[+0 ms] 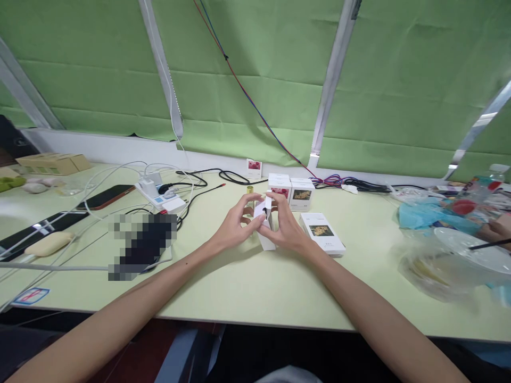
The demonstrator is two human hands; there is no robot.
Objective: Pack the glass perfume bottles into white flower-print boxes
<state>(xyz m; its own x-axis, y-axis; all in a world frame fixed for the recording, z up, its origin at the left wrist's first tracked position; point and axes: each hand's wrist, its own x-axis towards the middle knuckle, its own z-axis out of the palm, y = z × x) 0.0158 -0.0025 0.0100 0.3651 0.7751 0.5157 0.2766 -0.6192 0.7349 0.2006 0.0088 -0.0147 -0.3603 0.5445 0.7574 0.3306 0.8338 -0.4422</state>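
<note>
1. Far left on the pale green table (247, 287) lie a cardboard box (54, 163), two dark phones (104, 197) and a white power strip (162, 198) with tangled cables; none of it touches the work.
2. The left hand (233, 226) curls narrowly around the left side of a small white carton (265, 226) at the table's middle, fingertips on its upper edge.
3. The right hand (285, 226) pinches the carton's top flap from the right, so both hands hold the one carton, standing upright on the table.
4. To handle the flap well, I judge the left hand should steady the body low while the right works the flap gently, without crushing the thin card.
5. Just beyond stand a small yellow bottle (250, 190) and two upright boxes (290, 192); a flat box (322, 233) lies just right.
6. Far right: blue wrapping (423, 214), clear plastic lids (451, 260), another person's hand (497, 231).
</note>
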